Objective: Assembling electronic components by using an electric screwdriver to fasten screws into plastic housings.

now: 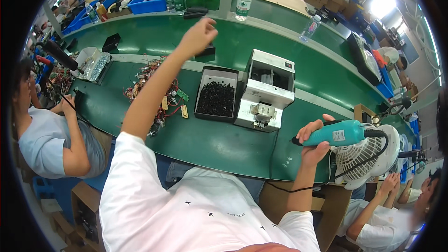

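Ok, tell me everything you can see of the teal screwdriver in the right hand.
The screwdriver is a powered one with a teal plastic body, a dark tip pointing left and a black cable leaving its right end, looping down past the white fan. It lies nearly level above the green bench's front edge, touching nothing but the right hand, whose fingers wrap its front half. A pale label sits on its side.

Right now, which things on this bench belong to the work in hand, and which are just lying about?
In use:
- teal electric screwdriver, gripped in the right hand
- black tray of screws
- white screw feeder
- left hand, reaching out over the green belt

Lying about:
- water bottles
- white fan
- blue bins
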{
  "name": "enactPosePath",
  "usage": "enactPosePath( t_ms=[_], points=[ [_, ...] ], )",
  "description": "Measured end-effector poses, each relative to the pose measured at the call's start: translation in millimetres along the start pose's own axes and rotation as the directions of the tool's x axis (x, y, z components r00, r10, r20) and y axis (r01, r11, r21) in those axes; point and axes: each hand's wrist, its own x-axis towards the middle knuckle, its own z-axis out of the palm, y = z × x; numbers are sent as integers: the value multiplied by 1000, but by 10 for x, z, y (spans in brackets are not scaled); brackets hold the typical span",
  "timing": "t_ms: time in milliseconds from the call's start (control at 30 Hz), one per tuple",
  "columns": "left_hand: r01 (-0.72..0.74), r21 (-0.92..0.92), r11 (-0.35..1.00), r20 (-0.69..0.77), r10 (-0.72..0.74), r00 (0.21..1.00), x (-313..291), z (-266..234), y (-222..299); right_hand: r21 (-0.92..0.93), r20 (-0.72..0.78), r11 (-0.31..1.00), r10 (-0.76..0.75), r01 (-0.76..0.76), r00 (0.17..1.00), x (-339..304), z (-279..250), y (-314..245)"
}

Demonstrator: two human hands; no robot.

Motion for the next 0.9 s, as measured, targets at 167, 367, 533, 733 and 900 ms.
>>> enactPosePath(
  t_ms=[167, 367, 533, 733, 900],
  points=[
    [-196, -237, 951, 202, 246, 948, -1570, 255, 745, 183, -1, 981, 65, -64, 998, 190, 102, 128],
    [-620, -82, 781, 281, 615, 737, -2514, 876, 540, 6, -159, 996, 85, -85, 984, 600, -478, 498],
    [-522, -1, 853, 332, 493, 805, -2538, 975, 595, -691, -381, 719, -272, -77, 883, 604, -1036, 1205],
    [-484, -6, 875, 324, 459, 827, -2649, 883, 630, -167, -619, 937, 142, -306, 772, 500, -1044, 1343],
    [-557, -416, 718, -51, 594, 803, -1699, 23, 1412, -316, -596, 915, 14, -251, 803, 540, -1419, 1281]
  ],
)
